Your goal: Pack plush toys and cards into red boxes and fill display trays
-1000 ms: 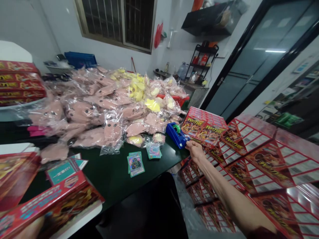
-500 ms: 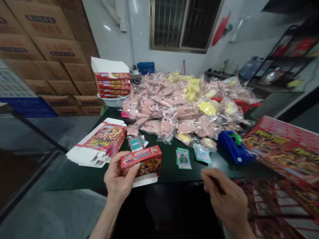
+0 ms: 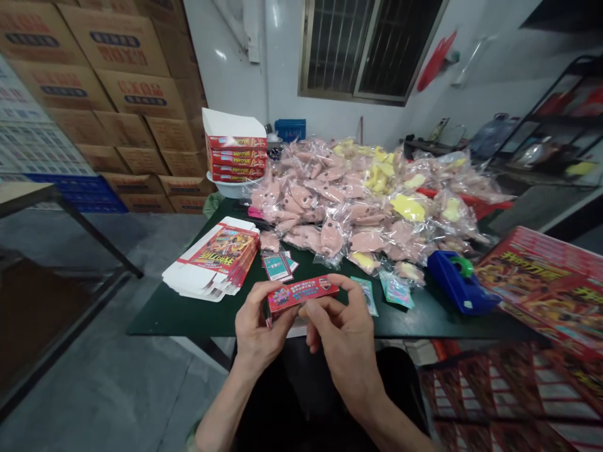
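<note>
Both hands are on a small red printed carton (image 3: 304,292), held in front of me at the table's near edge. My left hand (image 3: 260,326) wraps round its left end, thumb along the near side. My right hand (image 3: 342,329) grips the right end, its index finger on the top corner and its thumb at the near face. A white flap shows below the carton, partly hidden by the fingers. Just beyond lie teal cards (image 3: 277,266); more cards (image 3: 397,290) lie to the right. Flattened cartons (image 3: 221,257) are stacked at the left.
Bagged pink and yellow plush toys (image 3: 339,213) pile across the back of the green table (image 3: 155,319). A blue tape dispenser (image 3: 459,285) stands at the right beside large red boxes (image 3: 541,276). Red boxes (image 3: 238,157) sit in a white basin at the back left.
My right hand has come in from the right and taken hold of the carton. The carton has turned so its printed top faces me more. The view has shifted left.
</note>
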Tool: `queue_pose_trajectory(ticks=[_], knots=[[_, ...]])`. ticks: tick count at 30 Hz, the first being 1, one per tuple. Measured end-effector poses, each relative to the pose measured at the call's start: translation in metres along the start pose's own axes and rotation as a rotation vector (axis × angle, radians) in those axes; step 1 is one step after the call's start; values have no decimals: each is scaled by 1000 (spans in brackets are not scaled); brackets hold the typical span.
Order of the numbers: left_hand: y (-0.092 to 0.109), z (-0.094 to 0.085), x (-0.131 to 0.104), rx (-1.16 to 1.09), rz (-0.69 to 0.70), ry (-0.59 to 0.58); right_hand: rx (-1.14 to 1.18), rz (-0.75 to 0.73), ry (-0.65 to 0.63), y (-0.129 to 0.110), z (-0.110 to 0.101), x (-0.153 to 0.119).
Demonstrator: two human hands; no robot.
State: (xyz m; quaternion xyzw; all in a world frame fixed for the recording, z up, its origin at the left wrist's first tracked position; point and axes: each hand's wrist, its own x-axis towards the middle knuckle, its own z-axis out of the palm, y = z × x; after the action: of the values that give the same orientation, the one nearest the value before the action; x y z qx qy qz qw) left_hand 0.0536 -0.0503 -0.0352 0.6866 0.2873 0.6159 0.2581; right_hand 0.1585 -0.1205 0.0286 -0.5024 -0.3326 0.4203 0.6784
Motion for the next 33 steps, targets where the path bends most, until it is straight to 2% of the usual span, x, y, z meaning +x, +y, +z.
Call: queue_pose_trajectory(ticks=[5, 9, 17, 20, 22, 29, 33], knots=[[-2, -1, 1, 30, 87, -11, -8, -54, 79, 4, 1, -5], [1, -5, 5, 66, 150, -35, -29, -80, 80, 3, -1, -4], [13, -21, 26, 286, 432, -346, -92, -43, 96, 0, 3, 1], [12, -22, 32, 335, 419, -458, -130, -71, 87, 2, 2, 4], [11, -22, 35, 290, 386, -482, -170, -103, 78, 7, -1, 8], [15, -18, 39, 129, 284, -471, -242, -222, 56, 51, -11, 15], [14, -3, 37, 150, 263, -252, -280, -320, -2, 69, -15, 13]])
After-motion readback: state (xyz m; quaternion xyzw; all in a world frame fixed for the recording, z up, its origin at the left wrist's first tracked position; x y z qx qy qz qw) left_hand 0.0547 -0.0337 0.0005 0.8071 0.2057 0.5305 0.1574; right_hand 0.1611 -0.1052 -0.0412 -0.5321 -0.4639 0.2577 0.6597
